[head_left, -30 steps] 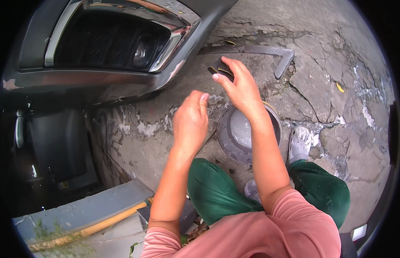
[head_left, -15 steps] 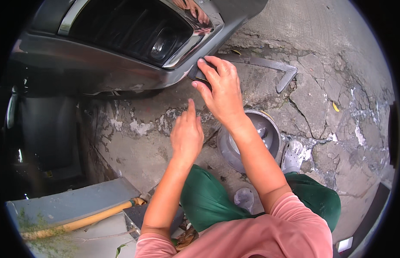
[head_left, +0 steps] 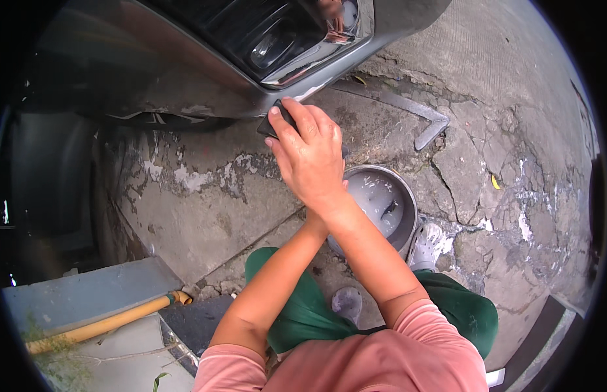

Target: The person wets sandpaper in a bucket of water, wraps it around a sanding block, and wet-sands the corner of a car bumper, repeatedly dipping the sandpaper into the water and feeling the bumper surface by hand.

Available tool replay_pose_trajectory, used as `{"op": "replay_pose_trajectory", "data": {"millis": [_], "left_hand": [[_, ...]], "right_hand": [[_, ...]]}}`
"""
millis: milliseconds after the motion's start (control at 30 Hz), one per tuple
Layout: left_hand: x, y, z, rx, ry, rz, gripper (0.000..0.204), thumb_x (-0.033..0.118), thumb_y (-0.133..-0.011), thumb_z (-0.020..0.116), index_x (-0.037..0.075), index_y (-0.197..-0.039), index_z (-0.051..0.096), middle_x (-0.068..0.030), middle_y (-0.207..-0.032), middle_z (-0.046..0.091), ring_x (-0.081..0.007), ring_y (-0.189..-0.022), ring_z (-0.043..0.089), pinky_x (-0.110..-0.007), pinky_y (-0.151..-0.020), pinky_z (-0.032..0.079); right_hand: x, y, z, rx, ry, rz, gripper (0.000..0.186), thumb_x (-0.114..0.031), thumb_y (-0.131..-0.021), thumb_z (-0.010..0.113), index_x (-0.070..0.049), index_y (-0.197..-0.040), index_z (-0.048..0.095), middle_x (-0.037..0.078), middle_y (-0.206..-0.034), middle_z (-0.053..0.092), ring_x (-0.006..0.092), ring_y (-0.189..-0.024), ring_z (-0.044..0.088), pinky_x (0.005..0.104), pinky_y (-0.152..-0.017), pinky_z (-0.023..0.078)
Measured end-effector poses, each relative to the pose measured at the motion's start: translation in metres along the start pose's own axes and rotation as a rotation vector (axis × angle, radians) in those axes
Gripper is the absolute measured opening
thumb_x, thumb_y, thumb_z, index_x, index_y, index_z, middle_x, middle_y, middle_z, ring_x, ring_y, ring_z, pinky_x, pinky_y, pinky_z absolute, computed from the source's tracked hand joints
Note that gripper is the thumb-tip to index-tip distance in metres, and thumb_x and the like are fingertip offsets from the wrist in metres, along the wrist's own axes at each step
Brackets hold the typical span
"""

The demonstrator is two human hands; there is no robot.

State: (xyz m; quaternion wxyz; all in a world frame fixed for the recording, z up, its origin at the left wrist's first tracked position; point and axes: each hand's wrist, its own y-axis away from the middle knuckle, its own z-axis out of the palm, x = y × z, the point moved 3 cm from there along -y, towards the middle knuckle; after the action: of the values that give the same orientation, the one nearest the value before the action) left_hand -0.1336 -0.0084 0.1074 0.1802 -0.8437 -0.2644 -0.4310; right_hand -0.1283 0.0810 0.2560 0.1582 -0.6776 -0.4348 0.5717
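My right hand (head_left: 310,147) is closed around a small dark flat block (head_left: 267,127), perhaps a sanding block. I hold it at the lower edge of a grey car bumper (head_left: 186,81), just below the chrome corner trim (head_left: 316,60). My left hand (head_left: 314,221) lies under the right wrist and is mostly hidden, so its fingers cannot be made out. Right of my forearms stands a round grey basin (head_left: 412,199) with cloudy water and a small dark piece (head_left: 389,209) in it.
An L-shaped flat metal bar (head_left: 408,104) is on the cracked concrete (head_left: 476,140). My feet in light clogs (head_left: 426,246) are beside the basin. At lower left are a grey ledge (head_left: 94,287), a yellow pipe (head_left: 114,320) and a plant (head_left: 55,359).
My left hand has moved right, behind the right wrist. My right hand has shifted slightly left and down with the block. The view has shifted, and more of the basin shows.
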Motion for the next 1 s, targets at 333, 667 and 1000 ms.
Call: {"op": "replay_pose_trajectory", "data": {"millis": [333,667,1000], "left_hand": [[0.014,0.013,0.010,-0.152,-0.388,-0.093,0.057,0.038,-0.101,0.059,0.007,-0.148,0.052,-0.0194,-0.150,0.056,-0.0327,-0.138,0.054,-0.044,-0.108,0.046],[0.041,0.001,0.016,-0.355,-0.516,-0.408,0.048,0.025,-0.103,0.057,0.010,-0.149,0.055,-0.0143,-0.146,0.060,-0.0321,-0.131,0.059,-0.043,-0.109,0.046],[0.033,0.006,0.013,-0.443,-0.487,-0.508,0.045,0.016,-0.107,0.049,0.004,-0.150,0.049,-0.0179,-0.148,0.057,-0.0307,-0.137,0.055,-0.044,-0.113,0.043]], "right_hand": [[0.032,-0.008,-0.018,-0.011,-0.049,0.074,0.045,-0.015,-0.085,0.079,-0.007,-0.128,0.069,0.013,-0.138,0.061,0.0376,-0.121,0.055,0.0491,-0.105,0.043],[0.061,-0.010,-0.026,0.190,0.083,0.174,0.041,-0.019,-0.085,0.079,-0.013,-0.124,0.069,0.009,-0.139,0.058,0.0346,-0.121,0.053,0.0495,-0.096,0.045],[0.039,-0.004,-0.018,0.275,0.181,0.255,0.041,-0.019,-0.081,0.080,-0.014,-0.122,0.071,0.008,-0.139,0.058,0.0306,-0.119,0.055,0.0490,-0.098,0.047]]}}
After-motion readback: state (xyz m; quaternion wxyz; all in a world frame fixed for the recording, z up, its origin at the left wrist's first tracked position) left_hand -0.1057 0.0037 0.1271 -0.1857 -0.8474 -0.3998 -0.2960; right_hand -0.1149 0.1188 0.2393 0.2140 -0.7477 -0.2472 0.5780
